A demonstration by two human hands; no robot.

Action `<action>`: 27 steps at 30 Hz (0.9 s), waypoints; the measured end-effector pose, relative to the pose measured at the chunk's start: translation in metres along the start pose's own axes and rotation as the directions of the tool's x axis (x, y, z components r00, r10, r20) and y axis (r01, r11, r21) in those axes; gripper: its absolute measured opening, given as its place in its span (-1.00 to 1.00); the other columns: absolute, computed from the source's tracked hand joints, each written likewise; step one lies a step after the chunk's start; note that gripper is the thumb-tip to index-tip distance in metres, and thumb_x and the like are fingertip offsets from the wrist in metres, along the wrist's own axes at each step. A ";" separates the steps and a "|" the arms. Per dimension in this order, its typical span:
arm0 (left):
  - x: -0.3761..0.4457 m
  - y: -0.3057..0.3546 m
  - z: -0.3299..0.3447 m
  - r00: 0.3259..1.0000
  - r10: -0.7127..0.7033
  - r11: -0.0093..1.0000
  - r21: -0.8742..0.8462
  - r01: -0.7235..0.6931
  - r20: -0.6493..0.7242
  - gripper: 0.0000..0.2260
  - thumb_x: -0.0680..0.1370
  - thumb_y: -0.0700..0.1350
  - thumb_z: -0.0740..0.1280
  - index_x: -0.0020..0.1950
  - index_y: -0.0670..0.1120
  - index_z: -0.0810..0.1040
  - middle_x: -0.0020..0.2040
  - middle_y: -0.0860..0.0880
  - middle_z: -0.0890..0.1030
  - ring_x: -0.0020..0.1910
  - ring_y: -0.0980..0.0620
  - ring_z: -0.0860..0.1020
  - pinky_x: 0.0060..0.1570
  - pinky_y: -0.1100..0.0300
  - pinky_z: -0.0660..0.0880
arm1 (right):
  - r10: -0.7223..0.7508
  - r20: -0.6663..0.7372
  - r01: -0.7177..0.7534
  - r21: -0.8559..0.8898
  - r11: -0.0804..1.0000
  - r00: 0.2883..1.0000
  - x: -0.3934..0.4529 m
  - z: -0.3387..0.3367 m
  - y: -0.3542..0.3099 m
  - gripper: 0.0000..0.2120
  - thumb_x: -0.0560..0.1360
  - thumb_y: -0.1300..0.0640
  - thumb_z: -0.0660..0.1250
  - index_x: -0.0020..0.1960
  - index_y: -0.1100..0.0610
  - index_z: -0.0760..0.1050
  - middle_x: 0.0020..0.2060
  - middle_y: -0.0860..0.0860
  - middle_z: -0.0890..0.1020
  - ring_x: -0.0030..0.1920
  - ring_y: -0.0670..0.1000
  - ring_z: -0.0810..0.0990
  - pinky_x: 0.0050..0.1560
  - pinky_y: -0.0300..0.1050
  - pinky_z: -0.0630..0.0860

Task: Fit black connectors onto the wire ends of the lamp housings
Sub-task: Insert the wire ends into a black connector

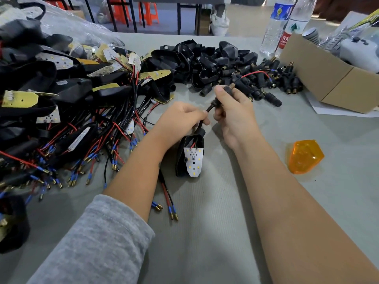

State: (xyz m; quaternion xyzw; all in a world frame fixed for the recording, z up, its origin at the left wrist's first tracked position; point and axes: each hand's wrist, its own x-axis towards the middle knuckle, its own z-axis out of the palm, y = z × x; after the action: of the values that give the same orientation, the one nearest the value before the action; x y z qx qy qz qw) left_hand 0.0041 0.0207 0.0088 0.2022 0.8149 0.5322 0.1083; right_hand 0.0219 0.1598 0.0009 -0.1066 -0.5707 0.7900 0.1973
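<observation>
wired housings (61, 99) heaped left, connectors (256, 83) behind, box (328, 83) right, probably a lens (305, 156) before it

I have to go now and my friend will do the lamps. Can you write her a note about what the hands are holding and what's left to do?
Left hand: pinches the black wire sleeve of one lamp housing, which rests on the table.
Right hand: grips a black connector already threaded on that sleeve, with red and black wires poking out past it.
Done: connector is on but not yet slid down to the housing.
Left: seat it, then work through the pile of wired housings at left. Spare connectors lie straight ahead.
</observation>
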 end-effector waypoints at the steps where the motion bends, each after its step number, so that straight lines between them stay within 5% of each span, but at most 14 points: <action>1: 0.000 0.001 0.000 1.000 0.012 1.000 0.005 -0.012 -0.005 -0.74 0.60 -0.07 0.29 -0.24 -0.04 0.66 -0.60 0.15 0.33 -0.60 0.19 0.25 -0.54 0.40 0.23 | -0.004 0.012 0.004 -0.010 1.000 1.000 0.000 0.000 0.000 -0.90 0.55 0.18 0.39 -0.15 0.11 0.55 -0.42 -0.04 0.46 -0.44 -0.10 0.36 -0.39 -0.25 0.33; 6: 0.000 0.002 0.000 0.997 0.056 0.997 -0.056 -0.059 -0.046 -0.76 0.63 -0.13 0.27 -0.21 -0.07 0.62 -0.50 0.00 0.35 -0.59 0.13 0.23 -0.53 0.34 0.18 | -0.043 0.136 0.068 -0.185 0.980 0.990 -0.004 0.009 0.004 -0.90 0.56 0.17 0.37 -0.15 0.10 0.54 -0.44 -0.09 0.48 -0.45 -0.13 0.43 -0.43 -0.34 0.36; 10: -0.002 0.003 -0.001 1.000 0.004 0.996 -0.090 -0.007 -0.030 -0.74 0.60 -0.05 0.29 -0.21 -0.08 0.68 -0.26 -0.16 0.52 -0.29 -0.05 0.41 -0.15 0.13 0.36 | -0.011 0.093 0.019 -0.086 0.996 0.996 -0.003 0.006 0.002 -0.86 0.56 0.16 0.37 -0.18 0.10 0.52 -0.37 0.02 0.45 -0.37 0.00 0.37 -0.30 -0.18 0.32; 16: 0.001 0.000 -0.002 0.999 -0.037 0.998 -0.048 0.037 0.001 -0.76 0.58 -0.06 0.31 -0.22 -0.04 0.70 -0.45 0.08 0.52 -0.40 0.18 0.45 -0.28 0.38 0.43 | 0.014 -0.030 -0.015 -0.010 1.000 0.999 0.000 0.002 0.001 -0.82 0.55 0.18 0.39 -0.23 0.10 0.51 -0.41 -0.03 0.43 -0.46 -0.08 0.33 -0.42 -0.25 0.33; 22: 0.002 -0.003 -0.003 1.000 -0.006 0.996 -0.084 0.005 -0.016 -0.76 0.59 -0.07 0.33 -0.24 0.03 0.70 0.05 -0.35 0.61 -0.10 -0.12 0.57 0.22 -0.04 0.47 | 0.005 0.118 0.019 -0.198 0.980 0.993 -0.003 0.005 0.002 -0.87 0.54 0.18 0.37 -0.19 0.09 0.53 -0.46 -0.07 0.51 -0.48 -0.12 0.43 -0.43 -0.32 0.35; 25: 0.002 -0.003 -0.003 1.000 -0.004 0.997 -0.079 0.002 -0.027 -0.74 0.59 -0.05 0.32 -0.25 0.06 0.70 0.00 -0.31 0.65 -0.13 -0.09 0.58 0.15 -0.06 0.50 | 0.011 0.108 0.010 -0.186 0.982 0.994 -0.003 0.004 0.002 -0.86 0.55 0.15 0.38 -0.19 0.10 0.51 -0.44 -0.06 0.49 -0.44 -0.08 0.40 -0.35 -0.25 0.36; 27: 0.003 -0.004 -0.003 1.000 -0.013 0.997 -0.082 0.012 -0.014 -0.75 0.58 -0.01 0.32 -0.24 0.06 0.72 -0.12 -0.09 0.71 -0.15 0.02 0.65 0.00 0.13 0.54 | 0.016 0.065 -0.009 -0.109 0.994 0.998 -0.003 0.004 0.001 -0.87 0.56 0.16 0.37 -0.17 0.10 0.52 -0.40 -0.03 0.45 -0.42 -0.07 0.37 -0.33 -0.23 0.35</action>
State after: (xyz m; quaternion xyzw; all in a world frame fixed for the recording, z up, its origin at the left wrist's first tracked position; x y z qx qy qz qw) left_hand -0.0006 0.0178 0.0067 0.1887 0.7943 0.5661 0.1140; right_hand 0.0225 0.1552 0.0009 -0.0949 -0.6181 0.7622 0.1674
